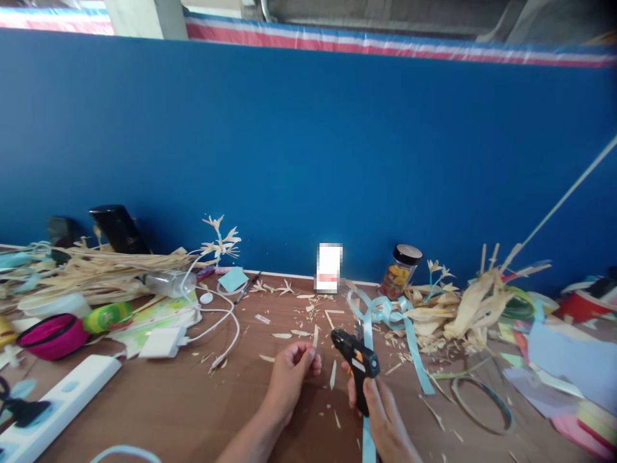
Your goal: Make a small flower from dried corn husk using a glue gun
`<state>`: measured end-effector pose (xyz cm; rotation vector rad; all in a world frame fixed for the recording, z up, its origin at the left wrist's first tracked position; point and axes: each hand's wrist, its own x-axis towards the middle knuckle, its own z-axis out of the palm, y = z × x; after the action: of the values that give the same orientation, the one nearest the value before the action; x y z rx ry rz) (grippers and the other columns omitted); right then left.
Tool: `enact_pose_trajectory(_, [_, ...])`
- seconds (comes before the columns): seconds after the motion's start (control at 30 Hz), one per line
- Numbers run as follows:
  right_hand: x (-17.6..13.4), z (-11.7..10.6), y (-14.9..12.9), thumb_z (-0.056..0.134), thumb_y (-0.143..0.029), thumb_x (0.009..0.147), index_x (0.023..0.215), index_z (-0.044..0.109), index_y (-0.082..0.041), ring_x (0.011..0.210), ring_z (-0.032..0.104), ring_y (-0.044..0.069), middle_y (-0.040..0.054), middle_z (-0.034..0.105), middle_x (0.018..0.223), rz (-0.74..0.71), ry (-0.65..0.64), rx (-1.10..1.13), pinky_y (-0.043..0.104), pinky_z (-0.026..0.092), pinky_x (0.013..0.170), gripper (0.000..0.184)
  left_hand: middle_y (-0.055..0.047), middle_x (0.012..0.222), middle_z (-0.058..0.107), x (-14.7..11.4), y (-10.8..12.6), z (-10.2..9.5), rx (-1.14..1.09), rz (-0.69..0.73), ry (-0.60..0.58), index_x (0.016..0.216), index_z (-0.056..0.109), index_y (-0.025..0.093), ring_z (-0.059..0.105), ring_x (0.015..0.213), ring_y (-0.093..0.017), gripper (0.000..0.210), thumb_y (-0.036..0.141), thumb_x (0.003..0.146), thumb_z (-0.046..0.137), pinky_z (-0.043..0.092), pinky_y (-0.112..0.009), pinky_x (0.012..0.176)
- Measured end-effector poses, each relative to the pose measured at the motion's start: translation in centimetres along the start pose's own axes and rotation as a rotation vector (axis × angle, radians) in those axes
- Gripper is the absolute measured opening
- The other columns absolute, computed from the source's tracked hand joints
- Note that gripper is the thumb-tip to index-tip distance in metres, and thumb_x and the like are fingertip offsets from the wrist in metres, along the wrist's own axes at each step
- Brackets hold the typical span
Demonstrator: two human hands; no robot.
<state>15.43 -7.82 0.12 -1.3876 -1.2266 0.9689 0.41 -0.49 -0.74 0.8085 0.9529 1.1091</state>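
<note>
My right hand (380,411) is wrapped round the handle of a black hot glue gun (357,360) with orange parts. Its nozzle points up and to the left, toward my other hand. My left hand (294,373) is closed in a pinch just left of the gun. From its fingertips a small pale corn husk petal (316,335) seems to stick up. More loose petals (333,374) and scraps lie on the brown table around both hands. Beneath the gun a light blue ribbon (369,444) runs toward the front edge.
A white power strip (62,411), charger (162,342) and cables lie left, near a pink pouch (53,335). Husk bundles (477,308) fill both sides. Husk flowers (222,244) stand behind. A black-lidded jar (400,270) leans near the blue partition (308,141). Coloured paper (573,360) lies right.
</note>
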Motion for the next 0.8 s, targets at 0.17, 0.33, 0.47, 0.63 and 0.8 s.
enact_pose_trajectory(0.17, [0.4, -2.0, -2.8, 0.040, -0.045, 0.081, 0.088, 0.053, -0.018, 0.070, 0.054, 0.018, 0.0038, 0.060, 0.075, -0.112, 0.247, -0.225, 0.026, 0.042, 0.065, 0.031, 0.000, 0.060, 0.061, 0.0, -0.1, -0.2, 0.020, 0.006, 0.001, 0.072, 0.058, 0.013, 0.053, 0.053, -0.009, 0.022, 0.033, 0.066, 0.064, 0.044, -0.020, 0.054])
enact_pose_trajectory(0.33, [-0.1, -7.5, -2.3, 0.042, -0.039, 0.081, 0.105, 0.043, -0.019, 0.082, 0.058, 0.022, 0.0073, 0.061, 0.091, -0.111, 0.373, -0.607, 0.031, 0.044, 0.071, 0.032, 0.002, 0.060, 0.060, -0.1, -0.3, -0.3, 0.038, -0.003, 0.044, 0.074, 0.058, 0.014, 0.053, 0.053, -0.008, 0.023, 0.033, 0.065, 0.066, 0.045, -0.019, 0.054])
enact_pose_trajectory(0.47, [-2.1, -13.1, 1.2, 0.042, -0.042, 0.079, 0.102, 0.044, -0.019, 0.084, 0.058, 0.026, 0.0092, 0.061, 0.090, -0.027, 0.568, -0.991, 0.034, 0.044, 0.067, 0.032, 0.002, 0.062, 0.060, 0.1, -0.5, -0.5, 0.065, -0.011, 0.050, 0.076, 0.059, 0.014, 0.052, 0.053, -0.008, 0.025, 0.034, 0.063, 0.067, 0.044, -0.018, 0.054])
enact_pose_trajectory(0.63, [-4.8, -17.5, 4.7, 0.042, -0.036, 0.079, 0.096, 0.049, -0.016, 0.076, 0.057, 0.028, 0.0098, 0.061, 0.081, 0.069, 0.561, -1.423, 0.036, 0.043, 0.065, 0.027, 0.004, 0.060, 0.057, 0.1, -0.4, -0.3, 0.108, 0.014, 0.069, 0.076, 0.060, 0.015, 0.049, 0.051, -0.007, 0.025, 0.034, 0.062, 0.068, 0.041, -0.017, 0.050])
enact_pose_trajectory(0.8, [-5.7, -18.1, 3.8, 0.043, -0.043, 0.079, 0.099, 0.051, -0.013, 0.074, 0.055, 0.031, 0.0128, 0.059, 0.080, 0.066, 0.601, -1.574, 0.040, 0.041, 0.064, 0.037, 0.005, 0.054, 0.055, -0.2, -0.2, 0.0, 0.138, 0.050, 0.096, 0.074, 0.062, 0.015, 0.047, 0.048, -0.007, 0.024, 0.034, 0.060, 0.068, 0.038, -0.017, 0.048])
